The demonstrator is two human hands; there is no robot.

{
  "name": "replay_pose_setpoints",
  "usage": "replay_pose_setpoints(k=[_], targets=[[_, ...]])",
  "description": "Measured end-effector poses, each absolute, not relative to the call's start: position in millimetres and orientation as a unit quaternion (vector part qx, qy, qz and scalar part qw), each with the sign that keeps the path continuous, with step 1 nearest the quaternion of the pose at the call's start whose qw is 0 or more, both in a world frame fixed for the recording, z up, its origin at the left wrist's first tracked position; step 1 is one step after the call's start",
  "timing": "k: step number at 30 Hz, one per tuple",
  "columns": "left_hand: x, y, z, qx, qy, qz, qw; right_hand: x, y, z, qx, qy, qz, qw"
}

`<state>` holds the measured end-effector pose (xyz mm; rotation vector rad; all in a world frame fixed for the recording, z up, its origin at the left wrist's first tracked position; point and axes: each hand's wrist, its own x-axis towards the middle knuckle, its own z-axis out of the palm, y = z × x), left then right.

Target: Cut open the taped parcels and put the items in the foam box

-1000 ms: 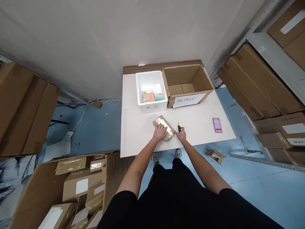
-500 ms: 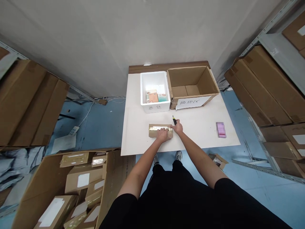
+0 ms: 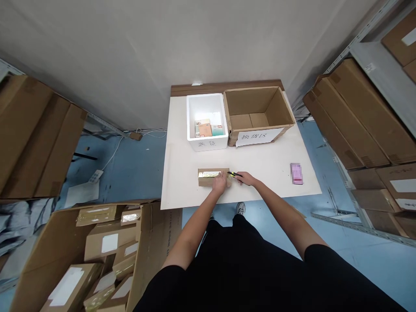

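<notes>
A small taped cardboard box (image 3: 204, 178) lies lengthwise near the front edge of the white table. My left hand (image 3: 220, 183) grips its right half from above and holds it against the tabletop. Just to the right, my right hand (image 3: 246, 178) is closed around a black and yellow utility knife (image 3: 236, 174). The knife points left, its tip at the box's right end; whether the blade touches the tape is too small to tell. Behind the box stands a white foam bin (image 3: 208, 144) with several small product boxes (image 3: 204, 129) inside.
An open cardboard carton (image 3: 260, 137) with a handwritten label stands beside the foam bin. A pinkish pixelated item (image 3: 296, 173) lies at the table's right. On the floor at left, a large carton (image 3: 147, 247) holds several parcels. Shelves with boxes (image 3: 360, 117) flank the table.
My right hand has turned the knife from pointing up and away to pointing left at the box's end. My left hand stays on the box. The whole view has shifted slightly.
</notes>
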<state>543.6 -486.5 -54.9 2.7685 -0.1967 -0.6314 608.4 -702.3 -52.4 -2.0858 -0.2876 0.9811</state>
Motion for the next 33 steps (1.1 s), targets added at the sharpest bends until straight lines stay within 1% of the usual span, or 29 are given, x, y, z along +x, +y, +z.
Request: replay_pose_setpoints(k=[4, 6, 8, 12, 19, 21, 24, 26, 28, 33], targets=[[546, -483, -55, 0.959, -0.071, -0.221, 0.163, 623, -703, -55, -0.88, -0.151, 0.356, 0.275], [545, -483, -55, 0.959, -0.065, -0.219, 0.169, 632, -699, -58, -0.897, -0.169, 0.334, 0.234], [544, -483, -55, 0.958, -0.058, -0.222, 0.17, 639, -694, -61, -0.905, -0.17, 0.323, 0.22], [545, -484, -52, 0.959, -0.044, -0.231, 0.16, 648, -692, -63, -0.912, -0.163, 0.305, 0.221], [545, -483, -48, 0.964, -0.036, -0.202, 0.169, 650, -703, -57, -0.899, -0.219, 0.339, 0.172], [545, -480, -45, 0.962, -0.058, -0.192, 0.184, 643, -705, -56, -0.902, -0.201, 0.337, 0.178], [548, -472, -42, 0.96, -0.065, -0.174, 0.21, 625, -709, -54, -0.905, -0.151, 0.326, 0.228], [552, -465, -42, 0.966, -0.043, -0.158, 0.201, 611, -709, -53, -0.9, -0.124, 0.321, 0.267], [556, -458, -43, 0.974, -0.028, -0.145, 0.175, 598, -707, -52, -0.899, -0.106, 0.313, 0.289], [567, -444, -54, 0.974, -0.04, -0.157, 0.157, 572, -700, -56, -0.909, -0.123, 0.276, 0.285]])
